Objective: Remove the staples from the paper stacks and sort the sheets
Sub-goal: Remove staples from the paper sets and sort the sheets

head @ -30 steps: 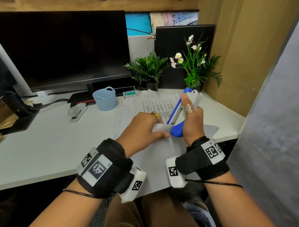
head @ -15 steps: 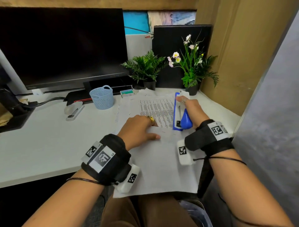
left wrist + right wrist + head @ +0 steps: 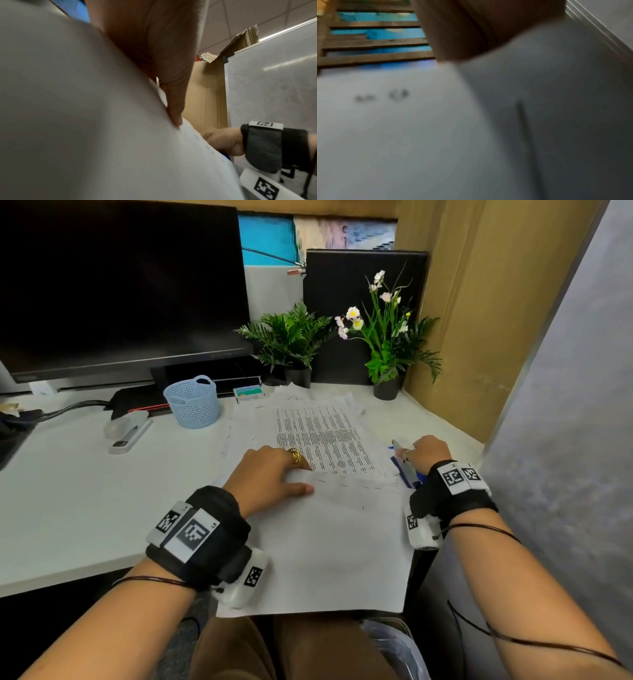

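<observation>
A stack of white sheets (image 3: pixel 325 542) lies in front of me and hangs over the desk's near edge. A printed sheet (image 3: pixel 322 436) lies behind it. Several small staples (image 3: pixel 342 484) sit in a row across the blank sheet. My left hand (image 3: pixel 301 477) rests on the paper, fingertips and thumb (image 3: pixel 173 108) pressing it down. At the stack's right edge my right hand (image 3: pixel 426 451) is curled over a blue and white staple remover (image 3: pixel 406 470) lying on the desk. The right wrist view is blurred and shows only paper (image 3: pixel 419 128).
A blue mesh basket (image 3: pixel 192 402), a white stapler (image 3: pixel 127 431) and a small staple box (image 3: pixel 248 393) stand at the back left, under a dark monitor (image 3: pixel 120 285). Two potted plants (image 3: pixel 387 337) fill the back corner. A grey partition (image 3: pixel 565 405) closes the right side.
My right hand has lowered the staple remover from above the paper and carried it right, down onto the desk beside the stack. My left hand has stayed on the paper.
</observation>
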`<state>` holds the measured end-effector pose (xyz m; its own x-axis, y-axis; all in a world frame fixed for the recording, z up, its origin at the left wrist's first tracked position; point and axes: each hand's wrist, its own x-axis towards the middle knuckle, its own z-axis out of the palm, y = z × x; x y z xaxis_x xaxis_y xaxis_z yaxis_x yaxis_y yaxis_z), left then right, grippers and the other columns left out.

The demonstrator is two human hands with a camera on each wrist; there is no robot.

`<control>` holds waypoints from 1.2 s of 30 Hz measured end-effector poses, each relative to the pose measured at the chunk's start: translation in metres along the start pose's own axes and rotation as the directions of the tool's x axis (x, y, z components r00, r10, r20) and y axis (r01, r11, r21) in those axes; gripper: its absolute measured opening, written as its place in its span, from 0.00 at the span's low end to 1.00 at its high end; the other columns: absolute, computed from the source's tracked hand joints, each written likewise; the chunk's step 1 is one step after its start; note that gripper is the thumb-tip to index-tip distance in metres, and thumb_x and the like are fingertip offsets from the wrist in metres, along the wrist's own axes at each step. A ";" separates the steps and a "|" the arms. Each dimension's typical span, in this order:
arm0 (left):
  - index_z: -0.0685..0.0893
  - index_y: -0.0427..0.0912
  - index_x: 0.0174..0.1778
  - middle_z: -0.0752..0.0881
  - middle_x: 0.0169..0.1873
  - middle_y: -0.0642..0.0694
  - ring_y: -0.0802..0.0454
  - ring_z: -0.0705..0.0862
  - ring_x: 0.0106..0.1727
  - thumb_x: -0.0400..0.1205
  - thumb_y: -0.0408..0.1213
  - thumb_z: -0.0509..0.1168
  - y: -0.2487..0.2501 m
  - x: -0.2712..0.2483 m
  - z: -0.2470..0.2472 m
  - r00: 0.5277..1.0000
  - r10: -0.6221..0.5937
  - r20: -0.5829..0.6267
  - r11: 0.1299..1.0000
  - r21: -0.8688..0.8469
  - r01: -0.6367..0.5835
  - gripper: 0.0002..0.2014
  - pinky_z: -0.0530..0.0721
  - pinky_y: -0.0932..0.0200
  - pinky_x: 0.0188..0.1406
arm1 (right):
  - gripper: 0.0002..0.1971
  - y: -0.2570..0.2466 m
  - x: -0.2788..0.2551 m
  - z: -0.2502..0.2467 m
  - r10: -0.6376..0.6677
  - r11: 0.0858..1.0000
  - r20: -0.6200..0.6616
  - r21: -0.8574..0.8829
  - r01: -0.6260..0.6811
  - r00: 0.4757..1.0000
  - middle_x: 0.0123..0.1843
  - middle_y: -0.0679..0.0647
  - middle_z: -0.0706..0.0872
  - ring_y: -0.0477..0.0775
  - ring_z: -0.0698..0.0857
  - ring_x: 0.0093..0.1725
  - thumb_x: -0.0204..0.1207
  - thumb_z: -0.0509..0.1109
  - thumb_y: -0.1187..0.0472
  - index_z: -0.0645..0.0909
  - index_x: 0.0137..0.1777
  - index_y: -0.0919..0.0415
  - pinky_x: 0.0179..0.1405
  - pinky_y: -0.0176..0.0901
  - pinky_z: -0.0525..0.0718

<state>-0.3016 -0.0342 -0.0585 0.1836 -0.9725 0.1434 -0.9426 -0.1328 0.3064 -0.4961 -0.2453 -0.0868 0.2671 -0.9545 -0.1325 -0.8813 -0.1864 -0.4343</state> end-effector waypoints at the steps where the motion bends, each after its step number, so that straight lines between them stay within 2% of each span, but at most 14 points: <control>1: 0.85 0.51 0.57 0.87 0.52 0.50 0.49 0.82 0.54 0.76 0.53 0.70 -0.001 -0.001 0.001 1.000 -0.002 0.000 1.000 -0.002 0.002 0.17 0.77 0.53 0.56 | 0.24 0.000 0.001 0.000 -0.012 1.000 -0.003 -0.010 0.012 1.000 0.64 0.66 0.82 0.65 0.80 0.62 0.81 0.64 0.49 0.79 0.62 0.72 0.42 0.41 0.74; 5: 0.85 0.50 0.57 0.87 0.50 0.49 0.48 0.83 0.51 0.76 0.53 0.70 -0.008 0.000 0.001 1.000 -0.019 -0.014 1.000 -0.002 0.019 0.17 0.76 0.54 0.55 | 0.24 -0.012 -0.015 -0.008 -0.191 0.974 -0.155 0.090 0.206 0.969 0.67 0.60 0.81 0.58 0.79 0.66 0.79 0.68 0.49 0.78 0.69 0.64 0.62 0.40 0.74; 7: 0.86 0.51 0.57 0.85 0.44 0.50 0.50 0.81 0.45 0.76 0.53 0.70 -0.010 0.001 0.000 0.999 -0.017 -0.042 1.000 0.002 0.017 0.16 0.73 0.56 0.49 | 0.19 -0.027 -0.040 -0.012 -0.386 0.874 -0.254 0.208 0.440 0.887 0.57 0.59 0.87 0.46 0.84 0.52 0.78 0.70 0.53 0.82 0.64 0.62 0.49 0.26 0.75; 9: 0.86 0.51 0.56 0.85 0.42 0.52 0.51 0.80 0.42 0.76 0.53 0.70 -0.013 0.001 -0.001 0.998 -0.005 -0.062 1.000 -0.005 0.004 0.16 0.73 0.56 0.48 | 0.14 -0.041 -0.067 -0.012 -0.543 0.765 -0.174 0.301 0.569 0.822 0.45 0.53 0.87 0.35 0.81 0.36 0.74 0.74 0.56 0.86 0.57 0.61 0.34 0.19 0.74; 10: 0.86 0.51 0.55 0.87 0.44 0.52 0.50 0.81 0.44 0.76 0.54 0.70 -0.015 0.002 -0.002 0.997 0.004 -0.077 1.000 -0.017 -0.005 0.16 0.75 0.54 0.51 | 0.14 -0.044 -0.076 -0.009 -0.598 0.750 -0.083 0.294 0.592 0.798 0.43 0.50 0.86 0.35 0.80 0.36 0.72 0.76 0.56 0.86 0.56 0.60 0.34 0.18 0.74; 12: 0.87 0.52 0.54 0.89 0.47 0.51 0.49 0.84 0.48 0.74 0.60 0.67 -0.019 0.000 -0.004 0.993 0.023 -0.112 0.999 -0.026 -0.027 0.20 0.77 0.51 0.56 | 0.17 -0.046 -0.086 0.000 -0.638 0.756 0.059 0.238 0.610 0.768 0.44 0.45 0.85 0.33 0.80 0.40 0.68 0.80 0.57 0.86 0.56 0.56 0.39 0.17 0.74; 15: 0.88 0.53 0.49 0.90 0.40 0.52 0.50 0.84 0.43 0.69 0.66 0.60 -0.020 -0.005 -0.006 0.971 0.100 -0.219 0.995 0.009 -0.101 0.25 0.72 0.56 0.54 | 0.14 -0.041 -0.087 0.008 -0.617 0.760 0.002 0.261 0.595 0.787 0.39 0.41 0.85 0.31 0.80 0.37 0.68 0.79 0.65 0.87 0.53 0.55 0.39 0.17 0.73; 17: 0.90 0.52 0.45 0.89 0.38 0.54 0.53 0.82 0.41 0.72 0.58 0.68 -0.019 -0.010 -0.007 0.924 0.200 -0.326 0.980 0.048 -0.195 0.15 0.63 0.60 0.54 | 0.12 -0.037 -0.089 0.010 -0.596 0.750 -0.063 0.310 0.584 0.800 0.36 0.39 0.85 0.31 0.81 0.35 0.67 0.78 0.69 0.88 0.49 0.55 0.38 0.17 0.74; 19: 0.90 0.51 0.41 0.89 0.39 0.56 0.57 0.83 0.41 0.73 0.46 0.73 -0.019 -0.015 -0.007 0.843 0.316 -0.435 0.948 0.097 -0.304 0.06 0.61 0.60 0.57 | 0.11 -0.033 -0.093 0.012 -0.620 0.693 -0.169 0.339 0.636 0.766 0.36 0.40 0.86 0.35 0.82 0.37 0.67 0.77 0.72 0.89 0.44 0.55 0.40 0.18 0.75; 20: 0.91 0.51 0.41 0.89 0.38 0.56 0.58 0.83 0.40 0.72 0.43 0.73 -0.020 -0.017 -0.007 0.789 0.369 -0.491 0.927 0.136 -0.349 0.04 0.61 0.59 0.59 | 0.10 -0.031 -0.096 0.014 -0.654 0.628 -0.279 0.319 0.710 0.703 0.37 0.43 0.87 0.39 0.83 0.38 0.67 0.77 0.73 0.90 0.42 0.57 0.42 0.20 0.76; 23: 0.92 0.48 0.41 0.89 0.36 0.53 0.57 0.83 0.37 0.75 0.41 0.70 -0.025 -0.023 -0.004 0.650 0.467 -0.600 0.877 0.221 -0.425 0.05 0.64 0.56 0.62 | 0.06 -0.025 -0.101 0.023 -0.719 0.387 -0.571 0.143 0.911 0.395 0.37 0.52 0.90 0.44 0.85 0.40 0.67 0.74 0.73 0.90 0.38 0.64 0.46 0.29 0.82; 27: 0.92 0.46 0.37 0.89 0.36 0.52 0.60 0.79 0.39 0.79 0.42 0.67 -0.022 -0.031 -0.001 0.589 0.481 -0.649 0.866 0.250 -0.433 0.10 0.61 0.61 0.67 | 0.08 -0.018 -0.106 0.031 -0.677 0.326 -0.689 0.034 0.945 0.258 0.40 0.53 0.90 0.45 0.84 0.42 0.71 0.70 0.69 0.91 0.38 0.63 0.47 0.30 0.80; 31: 0.92 0.47 0.37 0.89 0.37 0.53 0.60 0.79 0.41 0.80 0.44 0.65 -0.021 -0.038 0.004 0.616 0.468 -0.634 0.878 0.251 -0.408 0.12 0.59 0.63 0.68 | 0.07 -0.013 -0.108 0.036 -0.671 0.317 -0.712 -0.024 0.948 0.206 0.41 0.54 0.90 0.46 0.84 0.43 0.70 0.72 0.72 0.91 0.40 0.62 0.44 0.37 0.82; 36: 0.91 0.48 0.40 0.89 0.39 0.52 0.54 0.85 0.42 0.79 0.38 0.69 -0.012 -0.038 0.008 0.625 0.481 -0.614 0.874 0.395 -0.285 0.06 0.60 0.53 0.67 | 0.09 -0.010 -0.110 0.039 -0.707 0.371 -0.666 -0.064 0.926 0.237 0.41 0.52 0.90 0.45 0.84 0.42 0.71 0.69 0.68 0.91 0.41 0.60 0.36 0.43 0.83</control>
<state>-0.2997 0.0029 -0.0748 -0.1675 -0.5544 0.8152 -0.9858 0.0853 -0.1446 -0.5017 -0.1293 -0.1022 0.4267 -0.2496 0.8693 -0.1043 -0.9683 -0.2269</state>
